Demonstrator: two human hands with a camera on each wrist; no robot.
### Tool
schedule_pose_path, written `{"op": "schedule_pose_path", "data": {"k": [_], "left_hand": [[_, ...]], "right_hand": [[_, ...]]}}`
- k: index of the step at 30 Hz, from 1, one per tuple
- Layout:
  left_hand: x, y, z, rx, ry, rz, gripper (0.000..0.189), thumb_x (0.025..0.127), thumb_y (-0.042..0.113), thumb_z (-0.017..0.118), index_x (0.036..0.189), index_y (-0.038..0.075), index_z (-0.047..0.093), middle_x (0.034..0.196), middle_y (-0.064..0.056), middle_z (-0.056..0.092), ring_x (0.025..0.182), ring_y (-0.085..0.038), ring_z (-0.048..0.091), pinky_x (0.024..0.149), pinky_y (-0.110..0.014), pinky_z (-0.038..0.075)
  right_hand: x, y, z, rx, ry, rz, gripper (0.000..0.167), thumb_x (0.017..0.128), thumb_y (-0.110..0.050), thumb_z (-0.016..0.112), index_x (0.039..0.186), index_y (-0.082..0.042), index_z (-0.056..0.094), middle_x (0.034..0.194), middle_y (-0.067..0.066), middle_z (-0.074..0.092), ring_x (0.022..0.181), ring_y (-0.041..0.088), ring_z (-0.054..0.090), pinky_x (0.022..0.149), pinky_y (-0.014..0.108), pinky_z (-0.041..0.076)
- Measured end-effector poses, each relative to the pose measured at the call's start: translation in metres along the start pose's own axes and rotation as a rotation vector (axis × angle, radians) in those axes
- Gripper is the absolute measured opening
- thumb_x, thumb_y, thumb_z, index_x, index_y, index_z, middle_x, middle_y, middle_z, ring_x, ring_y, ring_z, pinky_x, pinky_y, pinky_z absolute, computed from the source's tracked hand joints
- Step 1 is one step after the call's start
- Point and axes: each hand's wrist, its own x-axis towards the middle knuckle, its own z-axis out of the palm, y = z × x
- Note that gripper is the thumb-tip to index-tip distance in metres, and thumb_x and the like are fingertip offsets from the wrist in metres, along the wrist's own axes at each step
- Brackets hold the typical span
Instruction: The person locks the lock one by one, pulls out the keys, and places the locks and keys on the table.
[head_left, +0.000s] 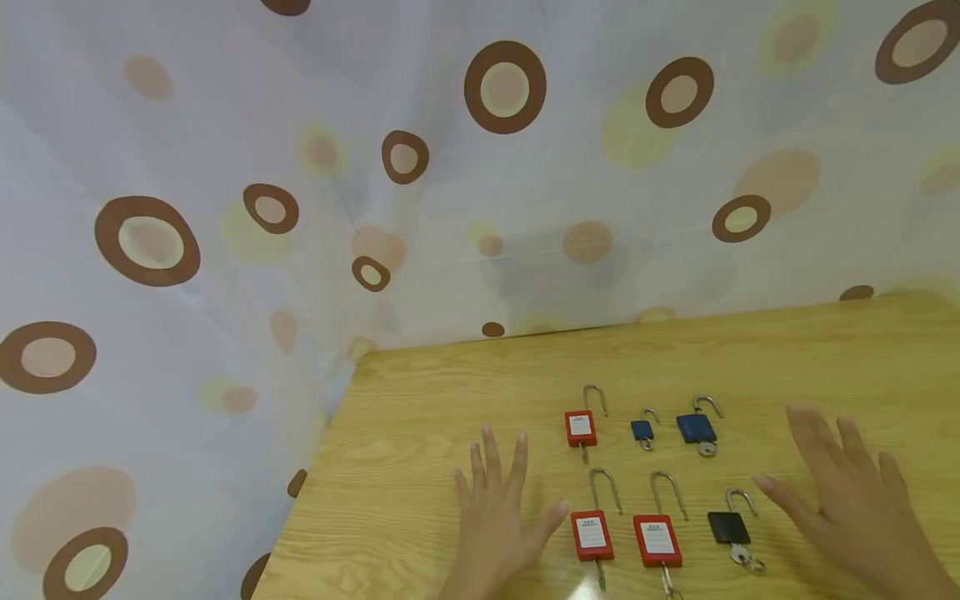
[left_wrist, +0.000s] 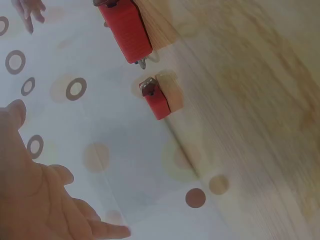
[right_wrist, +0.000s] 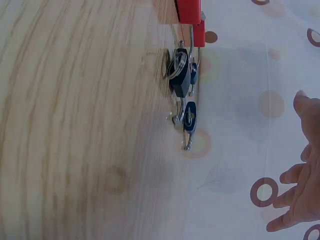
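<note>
My left hand [head_left: 495, 523], fingers spread, is over the table just left of the front left red padlock [head_left: 592, 535] and holds nothing. Beside that lock lies another red padlock [head_left: 657, 540], and a third red padlock [head_left: 580, 427] sits farther back. A small blue padlock [head_left: 642, 430] and a larger blue padlock [head_left: 697, 427] continue the back row. Nearest to my right hand [head_left: 858, 508] is the black padlock [head_left: 728, 527]; this hand is also empty, its fingers extended. Every shackle stands unlatched, with keys hanging at the lower ends.
The locks lie in two rows on a wood-grain table [head_left: 405, 433]. Behind it and along its left side hangs a pale curtain [head_left: 315, 108] with brown and yellow circles. The table's left edge slants toward me.
</note>
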Motion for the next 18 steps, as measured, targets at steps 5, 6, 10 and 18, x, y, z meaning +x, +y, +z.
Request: {"op": "schedule_pose_path", "data": {"k": [5,6,10,18], "left_hand": [[0.0,0.005,0.0,-0.005,0.044,0.001,0.069,0.092,0.056,0.042,0.146,0.015,0.029,0.145,-0.024,0.034,0.115,-0.043,0.052,0.086,-0.058,0.046],[0.0,0.006,0.0,-0.009,0.053,0.004,0.066,0.093,0.052,0.043,0.145,0.013,0.032,0.141,-0.024,0.04,0.111,-0.042,0.056,0.083,-0.055,0.049],[0.002,0.011,0.002,-0.115,0.035,-0.032,0.057,0.094,0.043,0.048,0.139,0.008,0.041,0.134,-0.024,0.049,0.112,-0.041,0.055,0.083,-0.054,0.051],[0.004,0.019,0.02,-0.424,-0.114,-0.148,0.06,0.092,0.034,0.055,0.141,0.005,0.037,0.135,-0.022,0.046,0.122,-0.039,0.046,0.098,-0.052,0.042]], "right_hand": [[0.005,-0.025,0.0,0.08,0.069,0.026,0.052,0.087,-0.027,0.064,0.122,0.01,0.052,0.083,0.022,0.067,0.061,0.028,0.056,0.057,0.044,0.048],[0.006,-0.03,0.001,0.109,0.065,0.035,0.045,0.086,-0.023,0.065,0.115,0.011,0.057,0.081,0.019,0.067,0.056,0.022,0.054,0.05,0.037,0.046],[0.006,-0.054,0.014,0.204,0.039,0.044,0.03,0.08,-0.01,0.071,0.103,0.008,0.065,0.075,0.007,0.065,0.057,0.011,0.055,0.046,0.019,0.041],[0.007,-0.105,0.045,0.355,-0.179,0.088,0.025,0.081,-0.007,0.069,0.103,0.005,0.066,0.082,0.003,0.063,0.066,0.006,0.053,0.054,0.019,0.046]]}}
